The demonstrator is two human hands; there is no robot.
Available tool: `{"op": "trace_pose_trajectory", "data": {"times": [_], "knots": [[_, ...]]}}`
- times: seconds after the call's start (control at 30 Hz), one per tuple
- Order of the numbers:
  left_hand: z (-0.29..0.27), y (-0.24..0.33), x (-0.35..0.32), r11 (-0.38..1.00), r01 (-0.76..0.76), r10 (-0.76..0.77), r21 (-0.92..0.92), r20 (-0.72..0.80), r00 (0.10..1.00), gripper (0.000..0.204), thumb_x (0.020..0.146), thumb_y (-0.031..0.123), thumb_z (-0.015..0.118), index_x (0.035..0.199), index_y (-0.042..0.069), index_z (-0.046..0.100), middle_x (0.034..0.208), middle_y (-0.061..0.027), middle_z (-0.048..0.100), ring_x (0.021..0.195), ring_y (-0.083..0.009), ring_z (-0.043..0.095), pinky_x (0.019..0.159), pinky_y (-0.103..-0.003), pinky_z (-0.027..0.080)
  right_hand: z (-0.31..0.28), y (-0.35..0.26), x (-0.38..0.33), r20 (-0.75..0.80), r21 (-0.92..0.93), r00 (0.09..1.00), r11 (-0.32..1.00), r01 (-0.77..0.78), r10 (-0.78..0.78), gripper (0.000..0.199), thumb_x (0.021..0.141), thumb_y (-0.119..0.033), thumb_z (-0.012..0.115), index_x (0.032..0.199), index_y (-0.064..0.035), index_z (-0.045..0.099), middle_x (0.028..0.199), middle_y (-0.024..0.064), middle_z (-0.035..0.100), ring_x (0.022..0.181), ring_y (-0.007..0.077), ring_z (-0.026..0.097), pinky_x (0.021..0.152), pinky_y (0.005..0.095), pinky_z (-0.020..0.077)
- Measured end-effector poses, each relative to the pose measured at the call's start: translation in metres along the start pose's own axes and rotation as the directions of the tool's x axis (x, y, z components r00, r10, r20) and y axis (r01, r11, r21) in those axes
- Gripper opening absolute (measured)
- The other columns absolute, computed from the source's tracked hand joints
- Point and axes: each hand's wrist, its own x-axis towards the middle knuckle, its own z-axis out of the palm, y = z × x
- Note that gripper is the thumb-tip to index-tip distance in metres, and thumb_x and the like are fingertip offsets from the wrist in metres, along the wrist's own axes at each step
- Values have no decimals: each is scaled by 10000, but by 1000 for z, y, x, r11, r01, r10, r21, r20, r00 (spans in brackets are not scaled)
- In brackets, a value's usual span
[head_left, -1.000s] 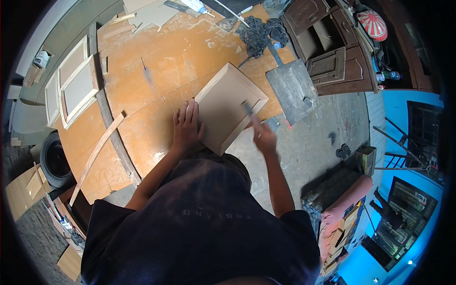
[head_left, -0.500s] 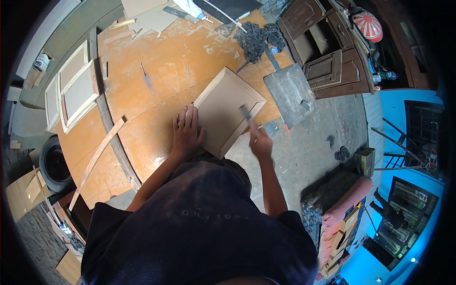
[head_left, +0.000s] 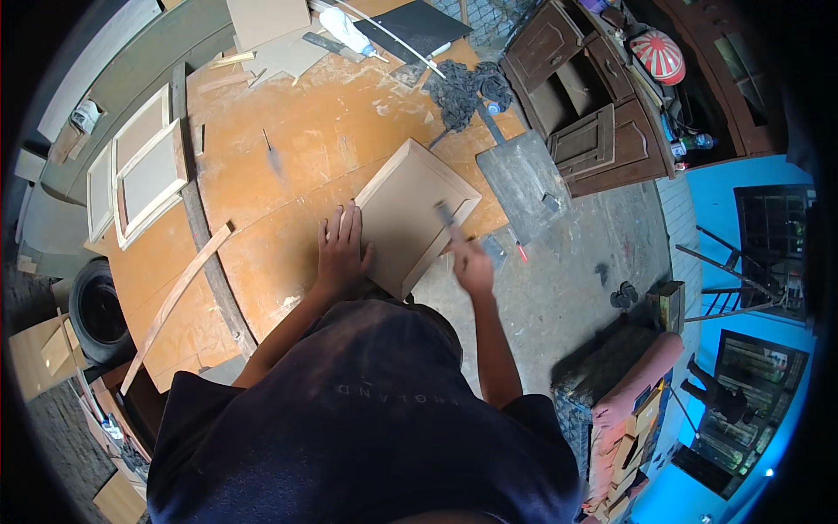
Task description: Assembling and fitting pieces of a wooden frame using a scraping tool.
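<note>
A wood-framed panel [head_left: 397,223] with a brown sheet inside its pale frame lies tilted across the orange worktable's [head_left: 262,183] near right edge. My left hand [head_left: 342,249] presses on the panel's left edge, fingers stretched out and the thumb apart. My right hand [head_left: 472,265] is closed around a short hand tool with a grey metal head [head_left: 446,213]. That head is over the panel's right part, near the frame; motion blurs it, and I cannot tell whether it touches. My fingers hide the tool's handle.
Two pale frames [head_left: 153,183] lean at the left, near a curved wooden strip [head_left: 179,301]. Black cloth [head_left: 458,94], a white glue bottle [head_left: 346,31] and a grey board [head_left: 526,185] lie beyond. A brown cabinet [head_left: 594,105] stands far right, a pink-edged sofa [head_left: 637,380] near right.
My right hand and its tool have shifted slightly left and toward me. My left hand stays on the panel. The whole view has tilted a little.
</note>
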Motion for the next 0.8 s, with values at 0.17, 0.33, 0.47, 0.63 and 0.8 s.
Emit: {"op": "trace_pose_trajectory", "data": {"times": [0.17,0.33,0.47,0.63,0.8], "knots": [[2,-1,-2,1000,-2,2,-1,1,1000,762,895,361,601,1518,-2,354,1604,-183,327,1472,-358,319,1166,-582,238,-8,2,20,-223,224,973,968,114,-63,449,990,-221,549,1439,-234,560,884,232,665,767,418,657,665,498,539],[-5,1,-3,1000,3,-3,3,24,1000,766,902,372,596,1525,4,345,1609,-178,319,1483,-346,305,1177,-576,220,-6,-69,-70,266,268,963,957,-110,37,520,934,-205,666,1419,-364,565,765,104,557,661,327,628,635,462,523],[-3,-2,0,1000,-16,16,-3,43,999,777,897,377,601,1528,7,342,1613,-172,316,1487,-348,298,1187,-574,202,-20,-61,-57,208,205,977,979,1,-45,480,942,-251,656,1400,-376,585,719,98,530,637,325,619,597,447,520],[1,-4,7,999,-35,35,-7,39,999,783,895,385,605,1529,9,343,1616,-169,311,1490,-346,291,1192,-584,183,-22,-11,13,-57,230,997,972,-46,61,423,976,-263,616,1398,-246,601,930,228,693,833,429,671,705,497,541],[1,-4,8,1000,-20,19,16,39,999,744,920,388,578,1535,38,350,1623,-128,314,1499,-342,271,1194,-608,160,-4,-22,-3,-85,250,991,965,-83,107,416,975,-221,611,1390,-238,608,993,221,697,868,399,683,739,469,544]]}}
